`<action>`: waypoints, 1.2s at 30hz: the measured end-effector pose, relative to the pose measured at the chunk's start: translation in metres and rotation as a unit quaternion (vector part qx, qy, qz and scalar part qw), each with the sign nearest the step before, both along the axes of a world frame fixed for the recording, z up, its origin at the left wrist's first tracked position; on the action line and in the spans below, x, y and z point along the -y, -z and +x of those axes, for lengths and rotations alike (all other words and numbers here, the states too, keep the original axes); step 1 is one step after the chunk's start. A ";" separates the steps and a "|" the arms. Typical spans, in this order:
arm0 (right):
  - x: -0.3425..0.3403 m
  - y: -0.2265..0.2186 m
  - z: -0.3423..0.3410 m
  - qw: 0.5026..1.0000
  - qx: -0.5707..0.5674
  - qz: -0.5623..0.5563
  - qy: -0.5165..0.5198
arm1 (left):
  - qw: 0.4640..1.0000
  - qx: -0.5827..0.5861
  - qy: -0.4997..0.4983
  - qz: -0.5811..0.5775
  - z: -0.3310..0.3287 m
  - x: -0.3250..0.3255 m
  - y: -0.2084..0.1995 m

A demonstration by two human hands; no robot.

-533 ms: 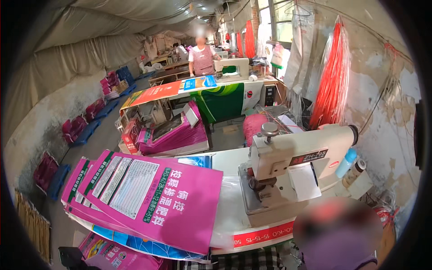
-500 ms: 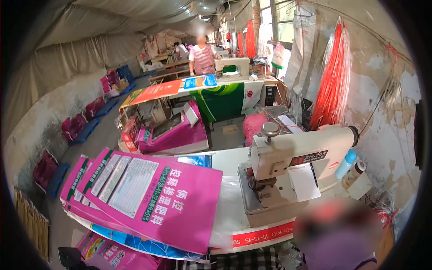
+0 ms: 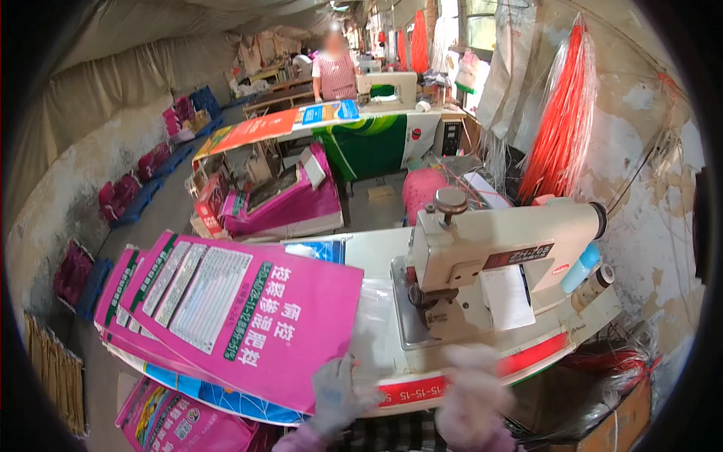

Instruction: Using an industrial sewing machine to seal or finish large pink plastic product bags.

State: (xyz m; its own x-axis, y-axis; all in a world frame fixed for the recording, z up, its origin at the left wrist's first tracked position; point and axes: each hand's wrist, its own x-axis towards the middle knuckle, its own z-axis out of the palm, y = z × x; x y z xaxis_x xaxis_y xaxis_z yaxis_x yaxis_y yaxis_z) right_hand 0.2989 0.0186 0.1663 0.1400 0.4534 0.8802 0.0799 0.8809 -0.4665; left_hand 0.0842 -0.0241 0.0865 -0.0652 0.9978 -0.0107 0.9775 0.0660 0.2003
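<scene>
My left hand (image 3: pixel 339 393), in a grey glove, is at the lower right corner of the top magenta printed bag (image 3: pixel 301 316). Its fingers lie against the bag's edge and its thumb points away to the right, so the hand looks open. The bag tops a loosely fanned stack on the table's left side. Motion smears my right hand (image 3: pixel 473 388), also pale and gloved, in front of the table edge below the sewing machine (image 3: pixel 489 256). Its fingers cannot be made out. A white paper (image 3: pixel 508 297) hangs under the machine's arm.
Blue printed sheets (image 3: pixel 226 397) lie under the stack, and more magenta bags (image 3: pixel 177 426) sit lower left. A blue bottle (image 3: pixel 581 267) and a thread cone (image 3: pixel 595 282) stand right of the machine. Red strands (image 3: pixel 553 143) hang on the wall. Another person (image 3: pixel 335 71) stands at a farther table.
Both my hands have come into view at the table's front edge. A blurred head and shoulder at the lower right are gone. The whole view has shifted slightly; the bag stack looks unchanged.
</scene>
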 end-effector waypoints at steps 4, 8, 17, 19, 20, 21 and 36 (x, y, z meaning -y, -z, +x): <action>-0.028 0.124 -0.017 0.929 0.120 -0.347 -0.044 | 0.997 0.039 0.060 -0.035 -0.035 -0.056 0.090; -0.036 0.145 -0.031 0.895 0.017 -0.442 -0.058 | 0.840 0.534 -0.028 0.095 -0.053 -0.054 0.083; -0.051 0.128 -0.095 0.816 0.216 -0.483 -0.233 | 0.928 0.355 0.031 0.107 -0.049 -0.040 0.025; -0.036 0.136 -0.106 0.803 0.173 -0.522 -0.230 | 0.901 0.395 -0.028 0.178 -0.047 -0.036 0.028; -0.030 0.136 -0.111 0.784 0.074 -0.575 -0.223 | 0.831 0.506 -0.069 0.221 -0.048 -0.036 0.048; -0.023 0.139 -0.112 0.754 -0.027 -0.621 -0.210 | 0.831 0.508 -0.067 0.219 -0.048 -0.034 0.047; -0.008 0.131 -0.133 0.824 0.062 -0.475 -0.302 | 0.679 0.713 -0.159 0.074 -0.056 -0.019 0.064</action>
